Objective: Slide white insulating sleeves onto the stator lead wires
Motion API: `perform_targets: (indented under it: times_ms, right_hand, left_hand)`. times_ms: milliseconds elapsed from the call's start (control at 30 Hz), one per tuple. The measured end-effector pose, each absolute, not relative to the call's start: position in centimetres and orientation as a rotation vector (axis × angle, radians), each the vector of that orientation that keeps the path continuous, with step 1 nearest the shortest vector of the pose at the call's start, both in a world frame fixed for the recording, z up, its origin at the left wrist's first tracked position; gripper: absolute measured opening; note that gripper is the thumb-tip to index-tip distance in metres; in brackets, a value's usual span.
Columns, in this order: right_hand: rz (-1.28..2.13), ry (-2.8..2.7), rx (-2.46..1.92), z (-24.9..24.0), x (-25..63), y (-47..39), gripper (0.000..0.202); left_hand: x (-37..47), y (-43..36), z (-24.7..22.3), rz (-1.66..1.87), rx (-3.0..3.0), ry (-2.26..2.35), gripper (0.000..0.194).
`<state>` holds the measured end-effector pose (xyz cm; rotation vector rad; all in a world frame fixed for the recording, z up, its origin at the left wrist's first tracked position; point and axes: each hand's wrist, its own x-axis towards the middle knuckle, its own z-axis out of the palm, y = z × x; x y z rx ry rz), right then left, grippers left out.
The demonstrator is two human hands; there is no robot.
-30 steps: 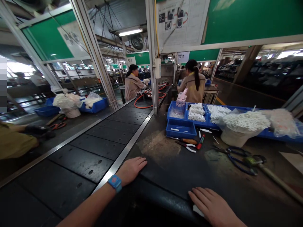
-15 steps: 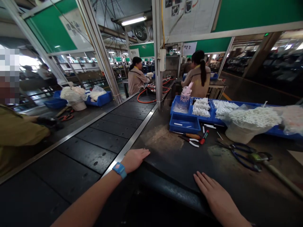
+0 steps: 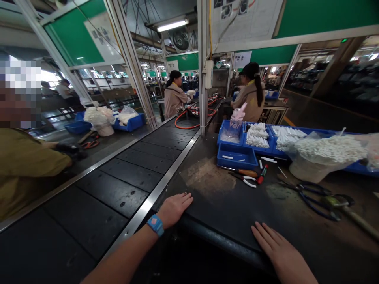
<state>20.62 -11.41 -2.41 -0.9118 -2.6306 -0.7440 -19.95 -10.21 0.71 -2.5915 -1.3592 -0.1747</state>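
Workbench tabletop (image 3: 225, 211) directly under both hands, dark and flat; judged heavy, stiff and hard to damage, perhaps slightly slippery along its sheeny, rounded front edge (image 3: 220, 236), likely best gripped there, between the hands. At the near-left corner, left hand (image 3: 174, 210) palm down, fingers outstretched and close together, blue watch (image 3: 155, 225) on the wrist; farther right at the front edge, right hand (image 3: 274, 244) laid flat, fingers extended and slightly parted. Nothing visible in either grasp; undersides of the palms hidden. Along the left edge, a metal rail (image 3: 148, 203), then a slatted black conveyor (image 3: 118, 181). Farther in from the front edge, a worn brownish patch (image 3: 210, 177); toward the right, loop-handled shears (image 3: 304, 199) and a long-handled tool (image 3: 361, 223), too unclear to name. Nearer the back edge, white-gripped pliers (image 3: 250, 181), a wooden-handled screwdriver (image 3: 248, 172), a shallow blue tray (image 3: 237, 163), and behind it blue bins (image 3: 257, 149) of white tubes (image 3: 257, 136), with a tub (image 3: 308, 171) of white sticks just rightward. Across the conveyor, a co-worker's olive sleeve (image 3: 44, 157). Past the back edge, a metal post (image 3: 203, 90), an orange hose (image 3: 185, 127), two co-workers in tan (image 3: 174, 98); overhead, green boards (image 3: 328, 23) and a fan (image 3: 180, 39) in a dim workshop.
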Motion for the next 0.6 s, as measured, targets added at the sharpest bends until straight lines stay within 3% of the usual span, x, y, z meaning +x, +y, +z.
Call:
perform_targets:
  times_ms: [300,467,600]
  right_hand:
    - [-0.791,-2.632,-0.807,-0.3,20.6,-11.6,0.053]
    - [-0.805,-2.598,-0.715,0.1,20.3,-10.9,0.073]
    - [-0.776,-2.608,-0.714,-0.2,20.5,-10.6,0.078]
  left_hand:
    - [-20.0,-10.8,0.3,-0.21,-2.581,-1.274,0.041]
    - [-20.1,-11.1,-0.1,-0.305,-2.583,-1.298,0.043]
    - [-20.2,-11.6,0.0,-0.33,-2.617,-1.441,0.048]
